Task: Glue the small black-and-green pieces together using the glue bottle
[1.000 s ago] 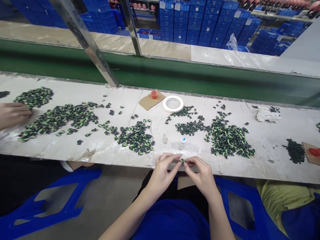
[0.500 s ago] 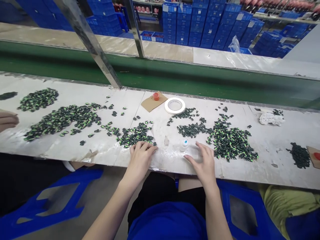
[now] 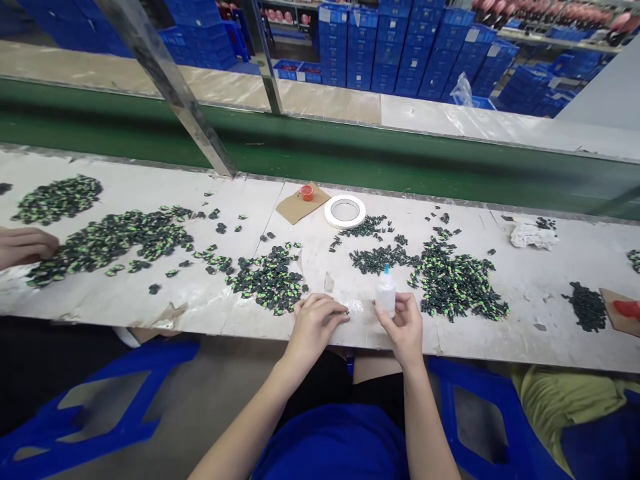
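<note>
My right hand is closed around a small white squeeze bottle with a blue tip, held upright just above the table. To its left, my left hand pinches a tiny dark piece between thumb and fingertips; its details are too small to make out. Behind my left hand spreads a pile of black and green parts. Another heap of black and green pieces lies right of the bottle, and small dark pieces are gathered behind it.
A white tape roll lies near a red cup on cardboard. At the far left, a co-worker's hand touches a long heap of parts. A crumpled white cloth lies back right. Blue stools flank me.
My right hand has closed on the bottle and lifted it. My left hand has moved right, away from the pile, with a small piece. The co-worker's hand has reached further in.
</note>
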`<state>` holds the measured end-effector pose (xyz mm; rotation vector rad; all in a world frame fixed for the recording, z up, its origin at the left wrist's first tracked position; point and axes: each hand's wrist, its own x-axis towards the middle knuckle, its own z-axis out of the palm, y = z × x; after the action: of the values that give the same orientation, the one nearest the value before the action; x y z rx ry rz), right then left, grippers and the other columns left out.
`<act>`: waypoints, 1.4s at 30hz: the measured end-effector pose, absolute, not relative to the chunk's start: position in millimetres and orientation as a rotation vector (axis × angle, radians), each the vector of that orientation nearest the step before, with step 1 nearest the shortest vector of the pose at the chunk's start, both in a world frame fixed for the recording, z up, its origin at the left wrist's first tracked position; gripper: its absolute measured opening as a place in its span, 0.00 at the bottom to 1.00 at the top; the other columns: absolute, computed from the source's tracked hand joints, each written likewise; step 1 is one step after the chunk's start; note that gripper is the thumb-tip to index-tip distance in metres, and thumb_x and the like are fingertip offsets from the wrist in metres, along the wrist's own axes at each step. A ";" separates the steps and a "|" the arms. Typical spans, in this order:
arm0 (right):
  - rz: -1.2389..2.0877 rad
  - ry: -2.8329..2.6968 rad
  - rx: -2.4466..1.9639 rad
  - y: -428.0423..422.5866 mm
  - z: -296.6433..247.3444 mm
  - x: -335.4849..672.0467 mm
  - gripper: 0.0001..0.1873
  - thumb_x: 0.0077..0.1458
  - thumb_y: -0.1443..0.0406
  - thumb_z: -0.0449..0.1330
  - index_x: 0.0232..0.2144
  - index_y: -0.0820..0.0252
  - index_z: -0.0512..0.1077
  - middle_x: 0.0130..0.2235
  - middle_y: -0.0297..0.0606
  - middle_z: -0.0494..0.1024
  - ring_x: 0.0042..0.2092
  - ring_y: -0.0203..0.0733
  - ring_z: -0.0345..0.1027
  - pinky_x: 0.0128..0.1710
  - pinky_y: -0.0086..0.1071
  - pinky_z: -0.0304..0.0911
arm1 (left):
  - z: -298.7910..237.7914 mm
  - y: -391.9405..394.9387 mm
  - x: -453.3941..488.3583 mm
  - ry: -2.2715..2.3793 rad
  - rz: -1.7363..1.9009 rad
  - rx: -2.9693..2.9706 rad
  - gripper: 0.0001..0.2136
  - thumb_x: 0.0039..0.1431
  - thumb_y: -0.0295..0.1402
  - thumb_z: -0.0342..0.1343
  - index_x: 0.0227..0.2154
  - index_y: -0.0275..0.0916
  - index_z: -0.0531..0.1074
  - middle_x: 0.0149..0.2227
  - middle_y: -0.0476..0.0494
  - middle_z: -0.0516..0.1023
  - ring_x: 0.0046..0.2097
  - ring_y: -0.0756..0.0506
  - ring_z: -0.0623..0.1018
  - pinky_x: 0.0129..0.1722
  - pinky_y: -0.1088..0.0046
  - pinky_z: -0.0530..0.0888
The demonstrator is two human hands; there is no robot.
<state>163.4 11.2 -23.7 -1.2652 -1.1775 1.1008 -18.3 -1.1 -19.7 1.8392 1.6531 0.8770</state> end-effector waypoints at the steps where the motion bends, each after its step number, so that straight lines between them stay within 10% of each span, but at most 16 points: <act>1: 1.104 -1.133 -1.246 10.7 -23.1 166.1 0.18 0.45 0.56 0.67 0.36 0.56 0.68 0.34 0.37 0.78 0.36 0.43 0.73 0.35 0.34 0.68 | -22.3 -1.8 -16.3 1.678 0.887 1.846 0.02 0.54 0.30 0.63 0.29 0.46 0.78 0.33 0.49 0.83 0.44 0.42 0.76 0.47 0.60 0.62; 9: 1.038 -0.883 -1.305 13.5 -21.9 164.9 0.20 0.51 0.48 0.58 0.28 0.59 0.68 0.25 0.33 0.71 0.23 0.35 0.61 0.21 0.28 0.57 | -25.5 -5.1 -22.6 1.661 0.911 1.776 0.07 0.55 0.30 0.61 0.36 0.47 0.79 0.39 0.47 0.83 0.46 0.42 0.77 0.48 0.61 0.65; 42: 0.827 -1.137 -1.545 7.7 -18.2 151.3 0.21 0.54 0.47 0.57 0.23 0.57 0.63 0.20 0.28 0.66 0.24 0.35 0.58 0.24 0.29 0.53 | -21.7 -5.8 -18.7 1.706 0.962 1.665 0.04 0.53 0.30 0.63 0.32 0.47 0.79 0.33 0.50 0.84 0.45 0.41 0.79 0.49 0.59 0.61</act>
<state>151.3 7.7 -18.2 -1.5448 -1.1375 0.8265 -18.7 -5.8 -21.7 1.6650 1.7056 0.9619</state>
